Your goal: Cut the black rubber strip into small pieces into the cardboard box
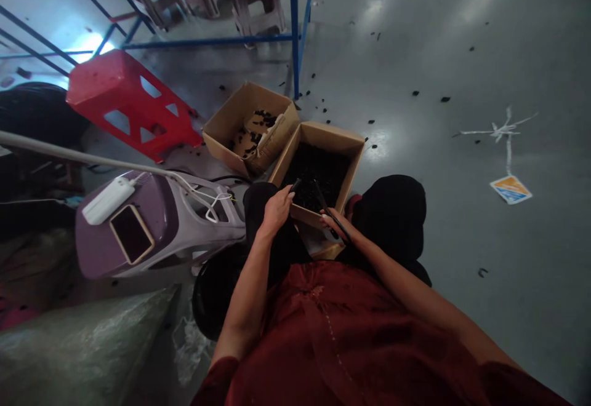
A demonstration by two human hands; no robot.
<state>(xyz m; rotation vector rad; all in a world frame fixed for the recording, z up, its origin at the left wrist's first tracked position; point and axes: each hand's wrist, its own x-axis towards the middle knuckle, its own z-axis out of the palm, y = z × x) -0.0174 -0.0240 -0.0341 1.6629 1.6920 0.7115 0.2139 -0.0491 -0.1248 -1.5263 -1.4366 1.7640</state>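
Both hands are over an open cardboard box [329, 134] filled with small black pieces [318, 166]. My left hand [276, 210] is closed at the box's near left corner, pinching a small black piece [297, 185] that points into the box. Over the near right edge, my right hand [336, 224] is closed around a long, thin black implement [323, 198]. Its narrow end reaches over the contents, while a dark curved part runs back along the palm. Its exact kind is unclear. The hands are apart.
A second cardboard box [224, 141] with black scraps adjoins on the left. A red stool [99, 86] lies tipped; a purple-grey stool [92, 252] bears a phone [132, 234] and white power bank [109, 200]. A blue metal frame [295, 37] stands ahead. Scraps and a tag [511, 189] litter the floor.
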